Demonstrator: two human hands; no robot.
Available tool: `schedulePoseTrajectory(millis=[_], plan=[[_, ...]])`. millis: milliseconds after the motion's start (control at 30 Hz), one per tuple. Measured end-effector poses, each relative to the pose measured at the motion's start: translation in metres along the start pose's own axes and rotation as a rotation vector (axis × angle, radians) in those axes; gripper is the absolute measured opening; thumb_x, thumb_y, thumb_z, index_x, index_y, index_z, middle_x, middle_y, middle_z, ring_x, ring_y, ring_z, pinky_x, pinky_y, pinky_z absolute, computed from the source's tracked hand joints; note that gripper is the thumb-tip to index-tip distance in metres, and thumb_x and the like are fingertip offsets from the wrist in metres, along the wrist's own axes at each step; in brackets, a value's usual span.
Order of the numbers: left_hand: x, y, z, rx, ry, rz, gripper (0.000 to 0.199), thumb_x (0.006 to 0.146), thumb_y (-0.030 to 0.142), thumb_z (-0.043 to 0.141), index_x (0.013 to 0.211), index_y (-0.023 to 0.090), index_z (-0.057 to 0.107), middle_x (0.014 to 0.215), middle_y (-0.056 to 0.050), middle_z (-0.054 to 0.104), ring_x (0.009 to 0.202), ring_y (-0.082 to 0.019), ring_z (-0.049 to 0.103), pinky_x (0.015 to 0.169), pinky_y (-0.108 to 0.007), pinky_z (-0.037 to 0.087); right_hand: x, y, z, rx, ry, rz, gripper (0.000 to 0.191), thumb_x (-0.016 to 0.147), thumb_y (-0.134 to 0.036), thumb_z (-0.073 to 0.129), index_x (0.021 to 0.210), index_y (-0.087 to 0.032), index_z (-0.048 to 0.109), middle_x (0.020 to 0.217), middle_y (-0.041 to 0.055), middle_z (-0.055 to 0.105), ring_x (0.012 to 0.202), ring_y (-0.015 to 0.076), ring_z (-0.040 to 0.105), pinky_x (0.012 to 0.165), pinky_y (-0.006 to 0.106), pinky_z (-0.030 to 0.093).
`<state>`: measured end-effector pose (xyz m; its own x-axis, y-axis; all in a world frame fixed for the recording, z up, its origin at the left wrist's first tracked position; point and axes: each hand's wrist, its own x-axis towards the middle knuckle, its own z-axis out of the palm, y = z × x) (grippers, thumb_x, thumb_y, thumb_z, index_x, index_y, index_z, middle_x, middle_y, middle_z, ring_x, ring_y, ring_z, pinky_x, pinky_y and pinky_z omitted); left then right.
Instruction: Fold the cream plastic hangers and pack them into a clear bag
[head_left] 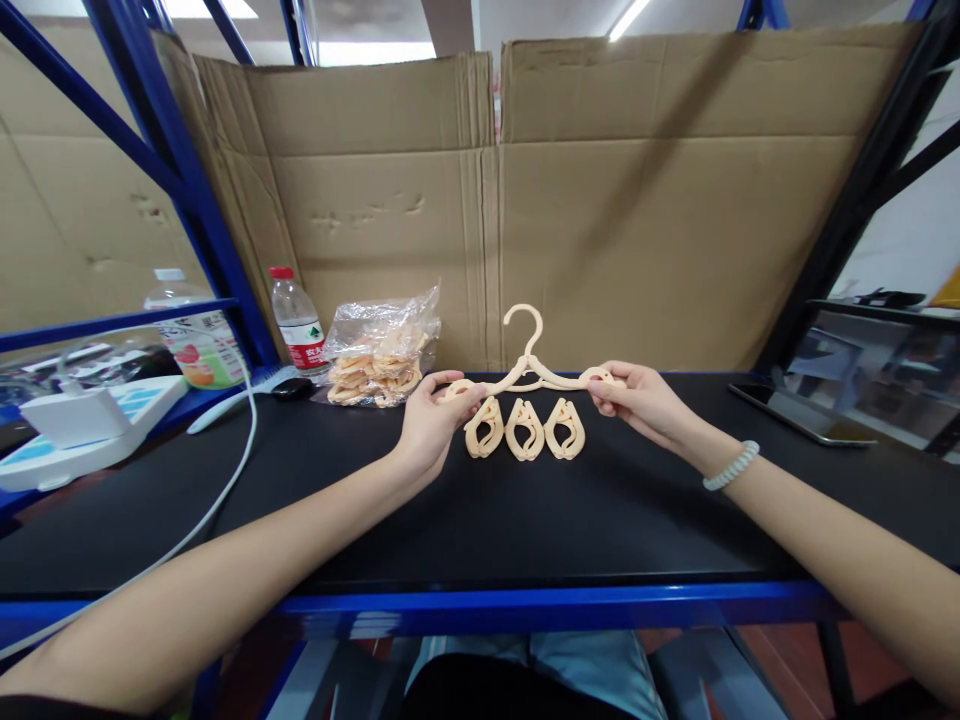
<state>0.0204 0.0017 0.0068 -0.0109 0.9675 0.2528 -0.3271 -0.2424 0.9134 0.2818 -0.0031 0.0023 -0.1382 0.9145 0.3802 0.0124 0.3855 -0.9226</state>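
A cream folding clothes hanger (529, 366) is spread wide between my two hands, its hook pointing up. My left hand (433, 418) pinches the hanger's left end, and my right hand (634, 402) grips the right end with thumb and fingers. Just below it, three folded hangers lie in a row on the black tabletop: a left one (484, 430), a middle one (524, 431) and a right one (565, 430). The left folded hanger sits close beside my left fingers.
A clear plastic bag (382, 350) of cream hanger parts stands behind my left hand. Beside it is a red-capped water bottle (298, 325). A white cable (244, 450) and power strip (90, 435) are at left, a dark tablet (799, 415) at right. Cardboard (675, 220) walls the back.
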Motion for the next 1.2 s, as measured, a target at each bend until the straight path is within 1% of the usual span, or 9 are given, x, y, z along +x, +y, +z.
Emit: schedulePoseTrajectory(millis=[167,333,400,500,600,667,833,1000,1200], plan=[[0.001,0.008,-0.001,0.018,0.025,0.042,0.054,0.053,0.027,0.084,0.097,0.017,0.055,0.081,-0.001,0.066,0.074,-0.014,0.064,0.061,-0.021,0.048,0.001,-0.007,0.004,0.119,0.069,-0.061,0.023,0.076,-0.042,0.067,0.076,-0.021,0.057,0.061,-0.0035,0.039,0.052,0.0109,0.037,0.049,0.027,0.038],[0.006,0.002,-0.004,-0.007,-0.053,0.021,0.045,0.054,0.023,0.084,0.090,0.014,0.059,0.081,-0.002,0.066,0.077,-0.013,0.064,0.067,-0.022,0.051,0.002,-0.004,0.006,0.211,0.163,-0.081,0.021,0.080,-0.041,0.065,0.079,-0.021,0.058,0.070,-0.0004,0.047,0.060,0.0114,0.044,0.053,0.025,0.042],[0.006,-0.003,-0.004,0.025,-0.121,0.008,0.037,0.056,0.023,0.084,0.085,0.013,0.061,0.082,-0.003,0.066,0.075,-0.013,0.064,0.068,-0.022,0.051,-0.001,-0.001,0.010,0.198,0.136,-0.050,0.022,0.081,-0.042,0.064,0.081,-0.020,0.060,0.071,0.0001,0.050,0.059,0.0111,0.045,0.053,0.024,0.042],[-0.002,-0.009,0.000,0.138,-0.250,-0.043,0.031,0.061,0.026,0.081,0.083,0.011,0.065,0.081,-0.005,0.067,0.072,-0.013,0.063,0.065,-0.021,0.051,-0.007,0.002,0.023,0.129,-0.001,0.025,0.028,0.081,-0.041,0.065,0.096,-0.018,0.061,0.070,0.0002,0.054,0.054,0.0099,0.046,0.048,0.024,0.041],[-0.011,-0.011,0.005,0.227,-0.382,-0.081,0.030,0.066,0.029,0.079,0.087,0.011,0.065,0.084,-0.008,0.069,0.073,-0.014,0.064,0.064,-0.022,0.051,-0.015,0.002,0.037,0.036,-0.150,0.018,0.047,0.081,-0.037,0.066,0.122,-0.020,0.051,0.078,0.0009,0.061,0.055,0.0102,0.051,0.049,0.023,0.044],[-0.015,-0.011,0.006,0.252,-0.428,-0.070,0.030,0.067,0.030,0.078,0.087,0.012,0.065,0.086,-0.008,0.068,0.075,-0.015,0.065,0.064,-0.022,0.052,-0.019,0.000,0.043,-0.016,-0.197,-0.012,0.054,0.082,-0.035,0.065,0.129,-0.022,0.043,0.085,0.0023,0.064,0.061,0.0115,0.056,0.051,0.023,0.047],[-0.018,-0.008,0.006,0.273,-0.405,-0.024,0.034,0.066,0.033,0.078,0.089,0.012,0.064,0.087,-0.005,0.067,0.075,-0.016,0.065,0.066,-0.026,0.054,-0.024,-0.003,0.047,-0.054,-0.222,-0.057,0.049,0.084,-0.034,0.063,0.127,-0.021,0.045,0.090,0.0055,0.065,0.070,0.0153,0.064,0.050,0.022,0.052],[-0.019,-0.007,0.007,0.282,-0.437,-0.012,0.033,0.068,0.033,0.076,0.090,0.012,0.064,0.085,-0.005,0.067,0.076,-0.016,0.064,0.067,-0.026,0.054,-0.025,0.002,0.049,-0.123,-0.188,-0.077,0.061,0.080,-0.031,0.067,0.134,-0.023,0.040,0.082,0.0027,0.064,0.051,0.0118,0.059,0.039,0.021,0.050],[-0.017,-0.007,0.007,0.286,-0.473,-0.023,0.042,0.070,0.037,0.074,0.103,0.012,0.064,0.087,-0.006,0.067,0.076,-0.016,0.063,0.064,-0.023,0.052,-0.025,0.008,0.049,-0.170,-0.139,-0.070,0.061,0.080,-0.031,0.066,0.135,-0.022,0.041,0.081,0.0021,0.062,0.049,0.0114,0.059,0.038,0.022,0.052]])
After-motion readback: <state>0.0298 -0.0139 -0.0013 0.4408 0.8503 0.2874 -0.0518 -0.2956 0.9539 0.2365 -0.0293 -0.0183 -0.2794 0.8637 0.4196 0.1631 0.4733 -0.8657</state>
